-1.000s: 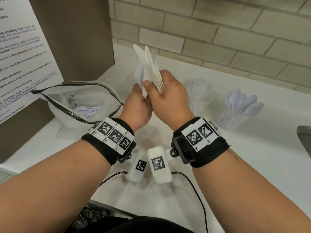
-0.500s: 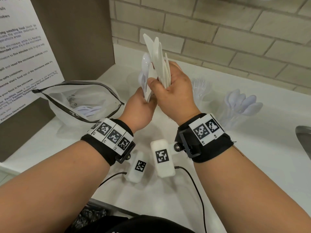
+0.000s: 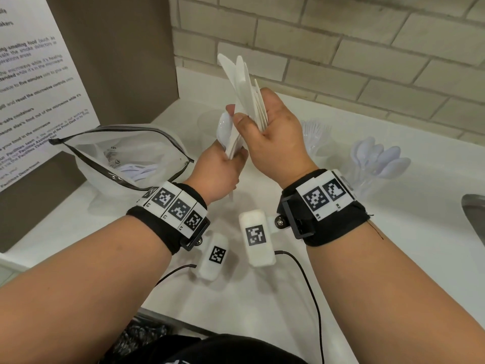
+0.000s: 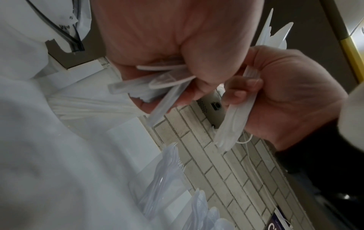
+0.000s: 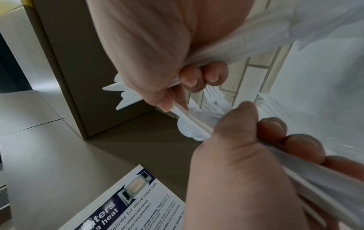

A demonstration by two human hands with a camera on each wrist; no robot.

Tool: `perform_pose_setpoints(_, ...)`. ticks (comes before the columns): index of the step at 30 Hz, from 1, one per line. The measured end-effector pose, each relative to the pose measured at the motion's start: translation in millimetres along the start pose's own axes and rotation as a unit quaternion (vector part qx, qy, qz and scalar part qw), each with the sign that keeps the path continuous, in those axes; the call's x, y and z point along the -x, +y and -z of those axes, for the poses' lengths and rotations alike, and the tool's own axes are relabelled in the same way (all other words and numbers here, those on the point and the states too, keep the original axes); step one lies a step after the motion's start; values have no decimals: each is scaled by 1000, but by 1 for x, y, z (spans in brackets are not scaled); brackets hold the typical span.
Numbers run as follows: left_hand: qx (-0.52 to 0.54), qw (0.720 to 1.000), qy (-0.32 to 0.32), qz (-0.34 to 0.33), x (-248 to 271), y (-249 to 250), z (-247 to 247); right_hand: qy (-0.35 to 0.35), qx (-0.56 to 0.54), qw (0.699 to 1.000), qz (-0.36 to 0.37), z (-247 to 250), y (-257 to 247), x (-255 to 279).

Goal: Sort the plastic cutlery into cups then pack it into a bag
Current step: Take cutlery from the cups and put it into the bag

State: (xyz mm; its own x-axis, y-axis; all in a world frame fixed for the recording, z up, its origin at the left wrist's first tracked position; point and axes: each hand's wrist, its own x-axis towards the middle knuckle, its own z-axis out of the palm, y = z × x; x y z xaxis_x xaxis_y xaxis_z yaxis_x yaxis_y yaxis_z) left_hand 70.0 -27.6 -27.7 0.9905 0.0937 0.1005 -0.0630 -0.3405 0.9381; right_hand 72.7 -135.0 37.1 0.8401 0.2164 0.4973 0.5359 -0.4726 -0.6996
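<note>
Above the middle of the white desk (image 3: 393, 232), both hands are raised together and share a bundle of white plastic cutlery. The right hand (image 3: 275, 143) has its fingers (image 5: 199, 79) curled tight round a fan of plastic knives (image 3: 244, 85), whose blades point up and away toward the brick wall (image 3: 341, 48). The left hand (image 3: 217, 172), just below and touching the right, has its fingers (image 5: 303, 147) and thumb wrapped round a second bunch of cutlery (image 3: 231, 137); a spoon bowl shows among its pieces, and the handles stick out beneath the fist in the left wrist view. The two bunches meet between the hands, and I cannot tell exactly where one grip ends and the other begins.

To the left on the desk lies a clear zip bag (image 3: 126, 158) with its mouth gaping open and some white cutlery (image 3: 141, 170) already inside. To the right, near the wall, a clear cup holds forks (image 3: 315, 132), tines up, and farther right another holds spoons (image 3: 380, 158), bowls up. Behind the bag leans a printed microwave notice (image 3: 34, 95) against a brown cabinet side (image 3: 118, 48). A metal sink edge (image 3: 475, 214) shows at the far right.
</note>
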Motion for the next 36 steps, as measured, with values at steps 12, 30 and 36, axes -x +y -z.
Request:
perform_pose_setpoints(12, -35, 998, 46, -20, 1, -16, 4, 47, -138, 989, -32, 13, -13, -11)
perform_pose_setpoints(30, 283, 957, 10, 69, 12, -26, 51, 112, -306, 939, -110, -39, 29, -127)
perform_pose_setpoints(36, 295, 951, 39, 88, 13, -36, 63, 96, -302, 929, -190, -83, 61, -125)
